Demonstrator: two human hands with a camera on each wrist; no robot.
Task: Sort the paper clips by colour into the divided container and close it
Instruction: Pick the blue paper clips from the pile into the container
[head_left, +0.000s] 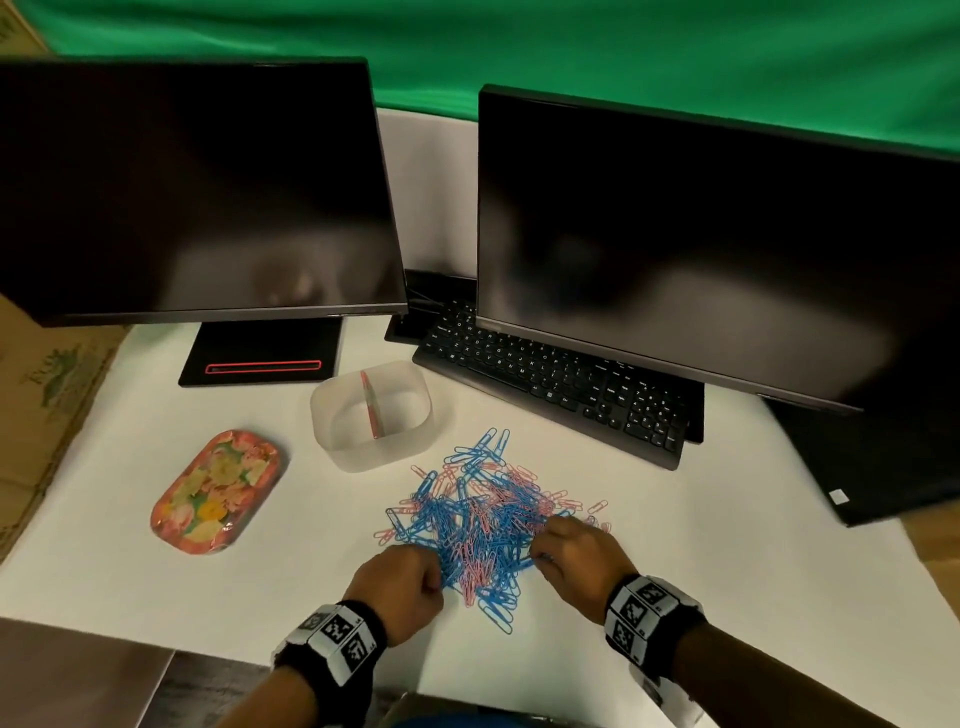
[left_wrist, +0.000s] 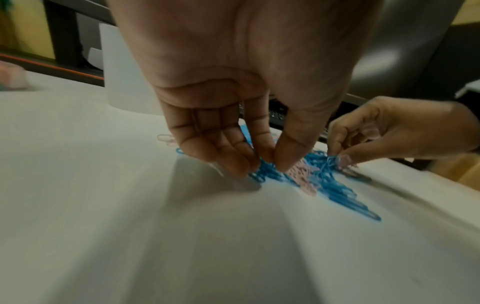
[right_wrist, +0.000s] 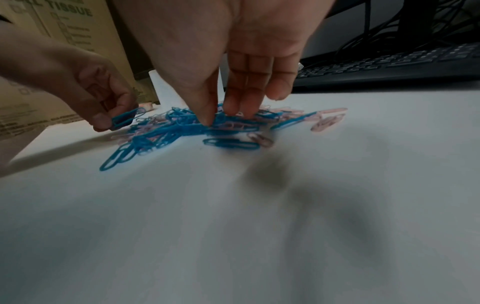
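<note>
Dim room; both wrist views blurred, soft hand shadows, monitors faintly reflecting.

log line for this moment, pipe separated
phase: picking from pile | left hand: pinches blue paper clip | right hand: pinches blue clips | divided container: open, looks empty | lid: off, beside it

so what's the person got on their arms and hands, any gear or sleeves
Both hands are bare: no gloves or rings show. The left wrist and the right wrist each carry a black band with a blocky white housing printed with black-and-white square fiducial markers. The forearms below the bands are bare, no sleeves in view. No cables show on either arm.
</note>
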